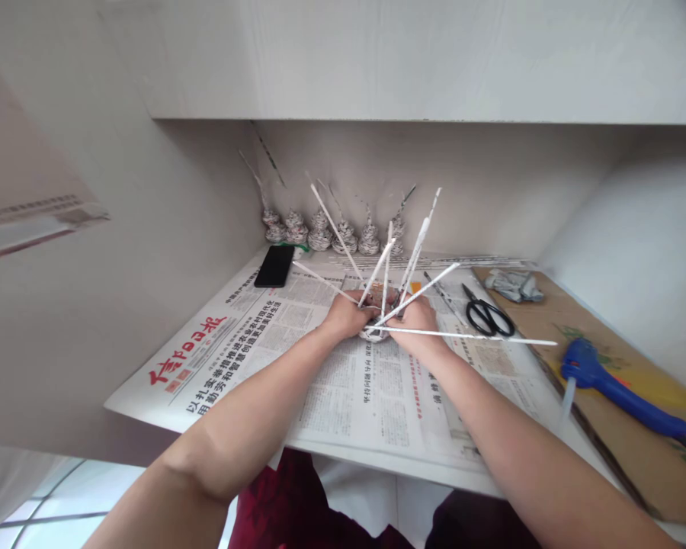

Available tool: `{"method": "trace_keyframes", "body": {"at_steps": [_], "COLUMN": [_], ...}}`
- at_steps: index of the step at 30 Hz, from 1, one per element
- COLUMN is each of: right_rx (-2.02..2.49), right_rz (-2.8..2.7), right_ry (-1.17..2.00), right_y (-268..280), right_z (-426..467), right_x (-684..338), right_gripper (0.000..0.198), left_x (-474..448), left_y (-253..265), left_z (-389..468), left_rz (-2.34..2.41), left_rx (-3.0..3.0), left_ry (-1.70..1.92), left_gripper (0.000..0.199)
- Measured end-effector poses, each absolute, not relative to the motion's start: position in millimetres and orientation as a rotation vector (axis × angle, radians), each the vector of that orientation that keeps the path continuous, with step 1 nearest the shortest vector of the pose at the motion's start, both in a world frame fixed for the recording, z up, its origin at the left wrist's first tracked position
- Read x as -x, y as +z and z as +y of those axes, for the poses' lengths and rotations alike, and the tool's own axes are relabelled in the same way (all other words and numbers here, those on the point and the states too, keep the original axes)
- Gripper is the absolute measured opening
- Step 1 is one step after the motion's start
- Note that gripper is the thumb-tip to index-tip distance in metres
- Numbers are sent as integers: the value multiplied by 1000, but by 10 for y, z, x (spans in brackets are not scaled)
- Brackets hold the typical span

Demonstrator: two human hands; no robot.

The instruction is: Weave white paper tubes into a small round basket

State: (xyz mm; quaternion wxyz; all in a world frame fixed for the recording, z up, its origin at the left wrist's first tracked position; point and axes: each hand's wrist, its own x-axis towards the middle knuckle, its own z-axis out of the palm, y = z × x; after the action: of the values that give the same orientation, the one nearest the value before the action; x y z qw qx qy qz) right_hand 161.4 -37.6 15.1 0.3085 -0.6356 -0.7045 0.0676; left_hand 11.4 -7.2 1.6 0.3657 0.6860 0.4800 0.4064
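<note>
Between my hands is a small woven base of rolled newspaper [373, 333], resting on or just above the newspaper sheet. Several white paper sticks [417, 255] fan up and outward from it, and one stick [474, 336] points flat to the right. My left hand [351, 313] closes round the base's left side, near the foot of the sticks. On the right side, my right hand [416, 319] grips the same base, its thumb by the stick ends. Some of my fingers are hidden behind the sticks and the base.
Several gourd-shaped woven paper pieces [320, 231] line the back wall. A black phone [274, 266] lies at left on the newspaper sheet [320, 396]. To the right are black scissors [490, 316], crumpled paper [514, 285], and a blue glue gun [623, 393] on cardboard [606, 457]. A shelf edge [400, 120] overhangs.
</note>
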Motion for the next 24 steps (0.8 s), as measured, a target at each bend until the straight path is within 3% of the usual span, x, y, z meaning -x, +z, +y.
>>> {"method": "trace_keyframes", "body": {"at_steps": [8, 17, 24], "right_rx": [1838, 1804, 1797], "right_rz": [-1964, -1833, -1706], "right_ry": [78, 340, 406], "right_y": [191, 137, 158], "right_z": [-404, -372, -379], "right_x": [-1581, -1616, -1609], "right_gripper": [18, 24, 17], "left_x": [-103, -73, -64], "left_y": [-12, 64, 65], "left_z": [-64, -106, -62], "left_rz": [1325, 1314, 1243], "left_rx": [-1864, -1953, -1785], "left_ry": [1087, 1051, 1124], "left_gripper": [6, 14, 39]}}
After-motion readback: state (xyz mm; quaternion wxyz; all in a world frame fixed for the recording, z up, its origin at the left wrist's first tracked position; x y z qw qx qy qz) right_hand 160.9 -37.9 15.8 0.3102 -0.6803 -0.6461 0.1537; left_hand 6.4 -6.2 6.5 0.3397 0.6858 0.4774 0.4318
